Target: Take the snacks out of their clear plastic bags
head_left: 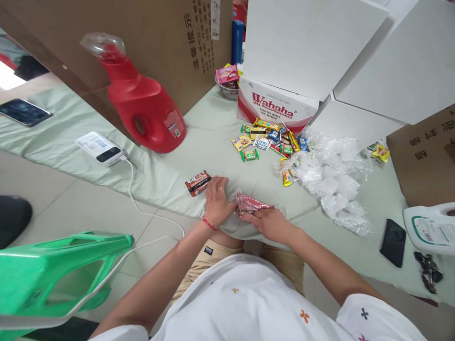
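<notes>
A red packet in clear plastic wrap [250, 202] lies near the front edge of the cloth-covered table. My right hand [273, 226] grips its lower right side with bent fingers. At the left end of the wrap, my left hand [218, 202] rests with the thumb against the plastic and the other fingers stretched forward. Those fingertips reach the right end of a brown snack packet [196, 183], lying flat. Beyond my hands is a pile of small wrapped snacks [273, 135] in yellow, green, blue and white. A heap of crumpled clear plastic bags [332, 175] lies right of it.
Behind the snacks stand a Wahaha carton [275, 106] and stacked white boxes [309, 52]. A red jug [149, 111] and a white cabled device [99, 148] are at left. Rightward lie a black phone [393, 242], keys [427, 272] and a white bottle [432, 227]. A green stool [60, 265] is lower left.
</notes>
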Demonstrator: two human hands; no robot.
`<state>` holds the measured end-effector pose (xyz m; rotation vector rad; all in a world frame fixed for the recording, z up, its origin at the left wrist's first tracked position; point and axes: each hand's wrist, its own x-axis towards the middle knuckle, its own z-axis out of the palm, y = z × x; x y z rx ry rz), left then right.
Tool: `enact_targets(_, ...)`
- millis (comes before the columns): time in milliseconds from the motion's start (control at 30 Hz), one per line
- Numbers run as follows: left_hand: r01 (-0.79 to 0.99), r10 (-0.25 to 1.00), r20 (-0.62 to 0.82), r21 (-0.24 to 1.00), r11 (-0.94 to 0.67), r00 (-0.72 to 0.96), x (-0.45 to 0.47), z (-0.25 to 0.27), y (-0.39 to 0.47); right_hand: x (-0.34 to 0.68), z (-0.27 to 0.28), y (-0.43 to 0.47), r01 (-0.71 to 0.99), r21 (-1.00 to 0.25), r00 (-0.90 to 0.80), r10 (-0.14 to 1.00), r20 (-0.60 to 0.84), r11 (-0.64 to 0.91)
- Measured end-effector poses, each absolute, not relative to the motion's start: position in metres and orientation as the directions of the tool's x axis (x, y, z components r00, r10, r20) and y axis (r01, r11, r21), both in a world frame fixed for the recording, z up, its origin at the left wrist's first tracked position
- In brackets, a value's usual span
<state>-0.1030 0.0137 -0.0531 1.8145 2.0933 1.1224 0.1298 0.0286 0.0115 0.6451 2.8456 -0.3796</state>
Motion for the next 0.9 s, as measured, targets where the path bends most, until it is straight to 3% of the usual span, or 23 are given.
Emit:
enact_targets(100,0.738,0.946,0.245,0.674,-0.009,-0.212,-0.118,-0.05,0.008,0.131,0.008,0.024,0.469,-0.198,-0.873,0.418,-0.252,0.86)
enact_targets(167,0.629,0.967,0.158,0.777,0.001,-0.198,-0.127,-0.046,0.003,0.13,0.011,0.023,0.473,-0.215,-0.872,0.42,-0.252,0.854)
enact_targets(267,0.385,0.945,0.014,0.915,0.12,-0.327,-0.125,-0.036,-0.005,0.127,0.015,0.02,0.481,-0.241,-0.869,0.422,-0.259,0.843)
enact_targets(333,0.292,0.909,-0.084,0.932,0.217,-0.408,-0.113,-0.027,-0.009,0.124,0.017,0.017,0.49,-0.24,-0.864,0.428,-0.266,0.838)
enact_targets(433,0.385,0.889,-0.134,0.866,0.32,-0.437,-0.088,-0.015,-0.014,0.119,0.019,0.014,0.512,-0.223,-0.849,0.45,-0.278,0.829)
enact_targets(567,0.568,0.898,-0.112,0.739,0.361,-0.425,-0.074,-0.014,-0.02,0.117,0.02,0.012,0.555,-0.216,-0.82,0.485,-0.304,0.803)
enact_targets(700,0.484,0.913,-0.108,0.82,0.306,-0.393,-0.082,-0.023,-0.028,0.122,0.011,0.011,0.584,-0.273,-0.81,0.526,-0.261,0.764)
enact_targets(800,0.564,0.936,0.109,0.819,0.107,-0.335,-0.071,-0.028,-0.029,0.12,-0.001,0.007,0.629,-0.322,-0.776,0.597,-0.204,0.707)
enact_targets(900,0.683,0.938,0.298,0.723,-0.1,-0.178,-0.047,-0.035,-0.025,0.115,-0.008,0.001,0.705,-0.366,-0.692,0.703,-0.164,0.608)
